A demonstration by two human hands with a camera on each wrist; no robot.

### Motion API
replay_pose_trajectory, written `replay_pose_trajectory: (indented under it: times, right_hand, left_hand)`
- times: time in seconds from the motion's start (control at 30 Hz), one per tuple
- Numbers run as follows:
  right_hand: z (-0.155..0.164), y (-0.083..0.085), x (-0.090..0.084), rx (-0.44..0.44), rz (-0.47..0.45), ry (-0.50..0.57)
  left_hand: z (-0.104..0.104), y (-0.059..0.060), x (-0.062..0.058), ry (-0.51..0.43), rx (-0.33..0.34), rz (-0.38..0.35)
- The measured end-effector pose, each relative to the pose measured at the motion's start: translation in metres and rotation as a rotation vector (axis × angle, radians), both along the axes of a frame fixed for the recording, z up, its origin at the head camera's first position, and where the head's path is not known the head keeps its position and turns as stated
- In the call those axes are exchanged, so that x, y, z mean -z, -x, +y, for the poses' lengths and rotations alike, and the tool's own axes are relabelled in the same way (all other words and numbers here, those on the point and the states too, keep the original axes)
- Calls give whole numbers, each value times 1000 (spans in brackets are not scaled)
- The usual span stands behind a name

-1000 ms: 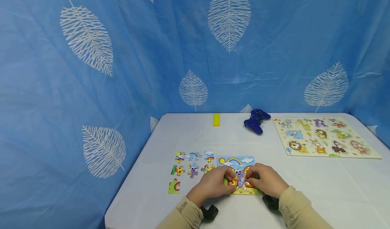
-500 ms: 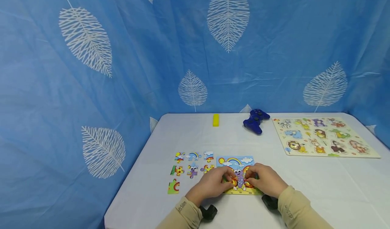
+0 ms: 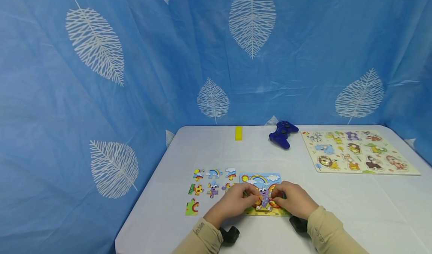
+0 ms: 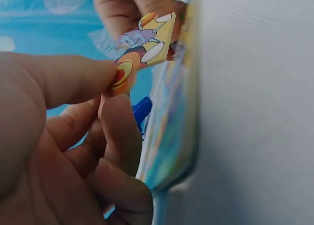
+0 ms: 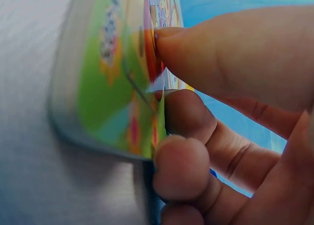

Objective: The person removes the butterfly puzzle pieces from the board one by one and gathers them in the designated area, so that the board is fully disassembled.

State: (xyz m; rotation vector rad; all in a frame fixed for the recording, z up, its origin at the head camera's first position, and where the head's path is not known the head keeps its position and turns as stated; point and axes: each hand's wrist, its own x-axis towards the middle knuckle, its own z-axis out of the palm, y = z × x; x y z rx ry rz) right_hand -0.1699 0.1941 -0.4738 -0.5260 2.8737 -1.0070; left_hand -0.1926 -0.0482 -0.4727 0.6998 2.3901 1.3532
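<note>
A jigsaw puzzle piece (image 4: 143, 42) with a purple figure is pinched at its orange tab between the thumb and forefinger of my left hand (image 3: 233, 201). It is tilted, close over the puzzle board (image 3: 260, 177) with its printed sun, rainbow and butterfly. My right hand (image 3: 294, 198) has thumb and forefinger bent in at the piece's other side. In the right wrist view the thumb (image 5: 191, 50) meets an orange-red printed part, and I cannot tell if it grips the piece. Both hands hide the board's lower corners.
Several loose puzzle pieces (image 3: 213, 189) lie in rows left of the board. Toward the back are a yellow block (image 3: 239, 133) and a blue game controller (image 3: 283, 134). A large animal puzzle board (image 3: 359, 154) lies at the right. A blue curtain (image 3: 175, 59) hangs behind the table.
The puzzle piece has tilted up, with its lower edge raised off the board. My left hand has moved slightly left and up; the right hand has barely shifted.
</note>
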Motion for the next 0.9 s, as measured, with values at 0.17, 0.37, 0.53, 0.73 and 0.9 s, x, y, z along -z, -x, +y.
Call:
replay_pose_trajectory:
  times: [0.17,0.37,0.53,0.73,0.9]
  right_hand:
    - [0,0,0,1,-3,-2]
    - [-1,1,0,25,-24,-10]
    - [-2,3,0,42,-37,-17]
    - [-4,3,0,48,-47,-19]
    - [-4,2,-1,50,-45,-21]
  left_hand:
    - [-12,4,-7,-58,10,-48]
    - [-36,10,-16,-103,21,-75]
    - [-62,15,-25,-48,-14,-73]
    - [-93,17,-31,103,-93,-53]
    - [-111,15,-32,209,-153,-80]
